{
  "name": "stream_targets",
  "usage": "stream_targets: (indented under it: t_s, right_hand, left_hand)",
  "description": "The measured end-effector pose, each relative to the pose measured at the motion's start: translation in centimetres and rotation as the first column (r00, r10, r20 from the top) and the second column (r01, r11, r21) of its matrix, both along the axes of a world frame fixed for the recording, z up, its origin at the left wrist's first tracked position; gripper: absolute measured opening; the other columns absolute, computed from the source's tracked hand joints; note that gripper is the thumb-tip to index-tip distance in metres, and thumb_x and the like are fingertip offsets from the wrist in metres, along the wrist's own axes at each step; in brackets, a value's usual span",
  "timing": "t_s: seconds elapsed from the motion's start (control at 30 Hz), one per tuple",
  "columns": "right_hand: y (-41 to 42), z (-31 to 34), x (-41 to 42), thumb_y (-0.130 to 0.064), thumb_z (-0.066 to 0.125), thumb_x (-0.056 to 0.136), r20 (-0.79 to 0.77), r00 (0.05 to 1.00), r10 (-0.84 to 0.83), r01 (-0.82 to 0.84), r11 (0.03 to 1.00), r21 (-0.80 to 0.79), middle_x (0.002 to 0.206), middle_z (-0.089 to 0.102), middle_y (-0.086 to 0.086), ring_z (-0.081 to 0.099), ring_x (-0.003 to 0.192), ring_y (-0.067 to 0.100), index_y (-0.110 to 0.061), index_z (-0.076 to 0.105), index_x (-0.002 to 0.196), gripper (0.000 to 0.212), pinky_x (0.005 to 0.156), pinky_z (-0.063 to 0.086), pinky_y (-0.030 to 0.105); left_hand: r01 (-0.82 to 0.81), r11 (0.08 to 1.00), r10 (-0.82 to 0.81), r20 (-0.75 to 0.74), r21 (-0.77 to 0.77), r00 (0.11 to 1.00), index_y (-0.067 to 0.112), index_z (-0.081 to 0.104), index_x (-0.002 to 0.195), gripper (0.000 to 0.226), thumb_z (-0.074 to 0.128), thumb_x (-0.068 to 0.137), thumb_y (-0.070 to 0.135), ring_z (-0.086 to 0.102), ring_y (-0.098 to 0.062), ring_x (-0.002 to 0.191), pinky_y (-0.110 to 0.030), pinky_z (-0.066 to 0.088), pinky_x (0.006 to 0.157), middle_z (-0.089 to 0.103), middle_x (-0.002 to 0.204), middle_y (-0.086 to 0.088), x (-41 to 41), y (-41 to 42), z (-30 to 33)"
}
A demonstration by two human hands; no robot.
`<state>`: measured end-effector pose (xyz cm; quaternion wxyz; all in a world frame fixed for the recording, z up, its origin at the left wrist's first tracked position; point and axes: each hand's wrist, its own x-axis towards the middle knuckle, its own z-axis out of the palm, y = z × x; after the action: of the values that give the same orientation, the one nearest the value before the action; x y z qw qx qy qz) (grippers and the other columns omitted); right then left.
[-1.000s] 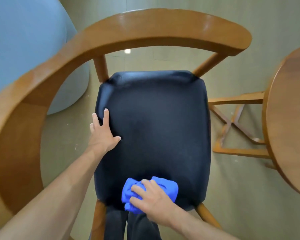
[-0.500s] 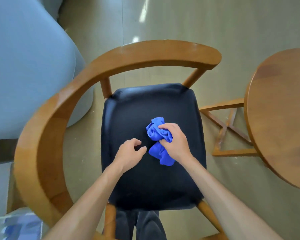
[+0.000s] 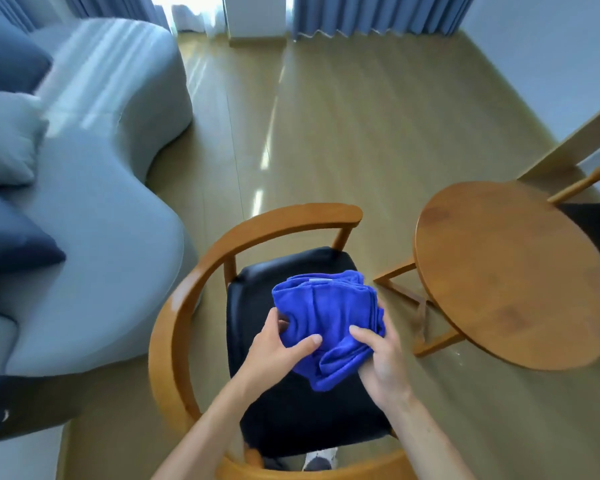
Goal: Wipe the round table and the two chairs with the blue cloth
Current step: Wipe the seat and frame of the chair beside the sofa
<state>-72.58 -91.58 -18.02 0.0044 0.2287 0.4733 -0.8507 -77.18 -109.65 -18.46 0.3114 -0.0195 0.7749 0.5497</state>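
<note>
Head view: both hands hold the cloth (image 3: 326, 317) bunched up above the chair (image 3: 257, 233) seat — the left hand (image 3: 279, 344) pinches its near-left edge, the right hand (image 3: 381, 358) curls under its right side. No surface is being wiped now; the cloth looks to be getting refolded. Which pieces are already clean cannot be told — the desk (image 3: 506, 271) and second chair (image 3: 596, 188) to the right probably remain.
</note>
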Motion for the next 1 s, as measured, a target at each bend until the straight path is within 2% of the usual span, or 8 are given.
stream_targets:
  t_s: [0.17, 0.33, 0.47, 0.53, 0.63, 0.77, 0.93, 1.0]
  right_hand:
    - [0.5, 5.2, 1.4, 0.001, 0.059, 0.071, -0.006, 0.998, 0.062, -0.061, 0.992, 0.112, 0.117, 0.063, 0.020, 0.062, 0.108, 0.036, -0.012, 0.058, 0.124, 0.054, 0.083, 0.054, 0.038]
    - [3.1, 9.1, 2.2, -0.001, 0.061, 0.064, 0.004, 0.984, 0.178, -0.171, 0.940, 0.294, 0.108, 0.069, 0.010, 0.065, 0.101, 0.030, -0.020, 0.063, 0.115, 0.055, 0.086, 0.055, 0.040]
    - [6.3, 10.5, 3.4, 0.002, 0.064, 0.062, 0.029, 0.969, 0.244, -0.236, 0.896, 0.376, 0.103, 0.072, 0.003, 0.066, 0.100, 0.027, -0.020, 0.062, 0.112, 0.054, 0.083, 0.056, 0.037]
    - [8.3, 11.3, 4.3, -0.006, 0.067, 0.057, 0.043, 0.952, 0.302, -0.291, 0.860, 0.418, 0.105, 0.071, -0.002, 0.067, 0.100, 0.021, -0.025, 0.060, 0.114, 0.060, 0.077, 0.055, 0.029]
    - [11.3, 12.6, 5.5, -0.020, 0.072, 0.052, 0.051, 0.899, 0.435, -0.400, 0.768, 0.500, 0.107, 0.070, -0.006, 0.066, 0.101, 0.015, -0.032, 0.058, 0.117, 0.067, 0.075, 0.053, 0.024]
    - [14.1, 14.4, 7.0, -0.028, 0.072, 0.050, 0.054, 0.842, 0.537, -0.470, 0.681, 0.561, 0.113, 0.066, -0.005, 0.064, 0.104, 0.014, -0.036, 0.054, 0.120, 0.072, 0.077, 0.052, 0.023]
    - [14.6, 18.8, 8.1, -0.040, 0.074, 0.062, 0.070, 0.734, 0.676, -0.452, 0.409, 0.793, 0.132, 0.029, -0.045, 0.031, 0.120, -0.024, -0.067, 0.019, 0.132, 0.093, 0.079, 0.034, -0.006]
    - [13.7, 20.8, 8.3, -0.037, 0.076, 0.067, 0.027, 0.689, 0.724, -0.368, 0.317, 0.874, 0.129, 0.032, -0.045, 0.033, 0.118, -0.022, -0.063, 0.018, 0.136, 0.094, 0.085, 0.032, -0.005]
  left_hand:
    - [0.007, 0.996, -0.005, -0.020, 0.083, 1.000, 0.033, 0.060, 0.107, 0.042, 0.072, 0.069, 0.046, 0.066, -0.006, 0.099, -0.029, 0.055, 0.085, 0.069, 0.103, 0.020, 0.1, -0.1, 4.8]
    - [0.042, 0.997, -0.033, -0.133, 0.063, 0.991, 0.045, 0.054, 0.108, 0.038, 0.069, 0.073, 0.043, 0.064, -0.001, 0.099, -0.028, 0.054, 0.086, 0.066, 0.104, 0.027, 1.0, 1.1, 8.9]
    - [0.126, 0.990, -0.138, -0.281, -0.062, 0.950, 0.052, 0.051, 0.104, 0.030, 0.066, 0.083, 0.035, 0.061, 0.005, 0.092, -0.022, 0.052, 0.078, 0.064, 0.099, 0.031, 2.7, 3.3, 11.8]
    - [0.139, 0.974, -0.198, -0.366, -0.181, 0.909, 0.044, 0.053, 0.101, 0.020, 0.063, 0.087, 0.033, 0.061, 0.001, 0.087, -0.026, 0.054, 0.075, 0.065, 0.092, 0.022, 3.8, 4.7, 12.9]
    - [0.162, 0.937, -0.298, -0.465, -0.310, 0.833, 0.030, 0.055, 0.101, 0.015, 0.056, 0.087, 0.034, 0.060, -0.008, 0.080, -0.034, 0.054, 0.075, 0.064, 0.088, 0.011, 5.5, 6.5, 14.9]
    - [0.199, 0.886, -0.413, -0.515, -0.420, 0.751, 0.036, 0.051, 0.097, 0.013, 0.049, 0.085, 0.033, 0.059, -0.010, 0.081, -0.031, 0.051, 0.072, 0.062, 0.090, 0.012, 7.5, 8.1, 17.7]
    - [0.207, 0.768, -0.589, -0.541, -0.607, 0.600, 0.034, 0.047, 0.097, 0.016, 0.048, 0.085, 0.024, 0.052, -0.011, 0.081, -0.024, 0.040, 0.068, 0.053, 0.091, 0.009, 8.9, 9.3, 21.1]
    - [0.207, 0.711, -0.652, -0.521, -0.672, 0.551, 0.032, 0.048, 0.106, 0.021, 0.048, 0.086, 0.025, 0.051, -0.012, 0.082, -0.025, 0.040, 0.067, 0.051, 0.093, 0.009, 9.2, 9.7, 22.2]
